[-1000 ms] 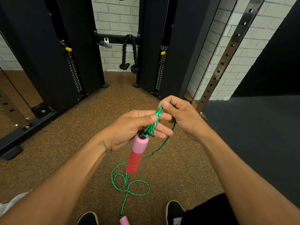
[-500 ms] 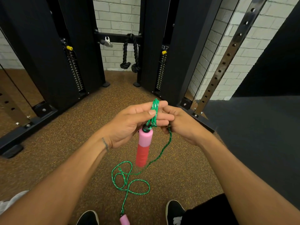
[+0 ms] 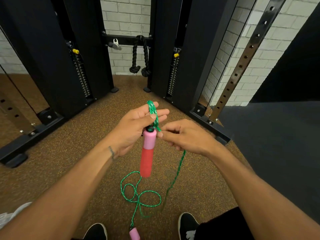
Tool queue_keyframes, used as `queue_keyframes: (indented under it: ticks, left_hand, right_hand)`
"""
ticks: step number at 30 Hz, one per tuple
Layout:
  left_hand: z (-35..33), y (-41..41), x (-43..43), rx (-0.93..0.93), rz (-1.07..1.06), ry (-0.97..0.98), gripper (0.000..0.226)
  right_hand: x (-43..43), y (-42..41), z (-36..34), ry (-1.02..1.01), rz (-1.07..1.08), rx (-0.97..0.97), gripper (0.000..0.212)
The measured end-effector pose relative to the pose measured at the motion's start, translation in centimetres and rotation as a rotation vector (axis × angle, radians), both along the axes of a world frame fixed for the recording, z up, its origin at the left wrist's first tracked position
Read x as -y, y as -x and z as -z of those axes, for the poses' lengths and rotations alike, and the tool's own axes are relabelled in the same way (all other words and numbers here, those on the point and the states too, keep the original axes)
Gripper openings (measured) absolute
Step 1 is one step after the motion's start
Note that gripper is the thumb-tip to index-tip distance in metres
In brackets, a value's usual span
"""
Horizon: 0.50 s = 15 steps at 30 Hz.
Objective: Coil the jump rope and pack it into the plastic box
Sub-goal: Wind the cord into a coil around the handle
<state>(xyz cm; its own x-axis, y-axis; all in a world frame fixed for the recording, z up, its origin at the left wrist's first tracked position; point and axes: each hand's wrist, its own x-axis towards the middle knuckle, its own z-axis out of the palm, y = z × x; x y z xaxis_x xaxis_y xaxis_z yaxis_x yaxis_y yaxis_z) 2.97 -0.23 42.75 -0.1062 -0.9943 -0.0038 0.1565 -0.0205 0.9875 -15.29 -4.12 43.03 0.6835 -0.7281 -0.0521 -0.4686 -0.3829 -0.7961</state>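
The green jump rope (image 3: 138, 196) is wound in a few loops over the fingers of my left hand (image 3: 136, 127), my thumb pressing the loops down. One pink and red handle (image 3: 147, 153) hangs from those loops, below my left palm. My right hand (image 3: 183, 135) pinches the rope just right of the handle's top; the rope runs down from it to loose curls on the floor. The second pink handle (image 3: 134, 234) lies on the floor between my shoes. The plastic box is not visible.
A black cable machine (image 3: 52, 58) with weight stacks stands ahead, a black triceps rope (image 3: 140, 56) hanging at its middle. A perforated steel upright (image 3: 242, 63) leans at right. The floor is brown rubber, with dark mat (image 3: 277, 144) at right. Crinkled clear plastic (image 3: 10, 213) shows at bottom left.
My right hand dropped from above the loops to beside the handle's top, pulling rope down. My left hand opened its fingers and rose slightly, loops still around them.
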Motion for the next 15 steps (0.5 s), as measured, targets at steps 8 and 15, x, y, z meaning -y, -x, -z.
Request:
queue_keyframes:
  ticks: [8,15]
  left_hand:
    - [-0.3,-0.7,-0.9,0.291,0.213,-0.042,0.032]
    - [-0.7,-0.2,-1.6,0.079,0.267,-0.072,0.033]
  right_hand:
    - [0.2,0.1,-1.0,0.069,0.025,0.317,0.015]
    - [1.4,0.3,-0.7,0.073,0.141,0.392,0.011]
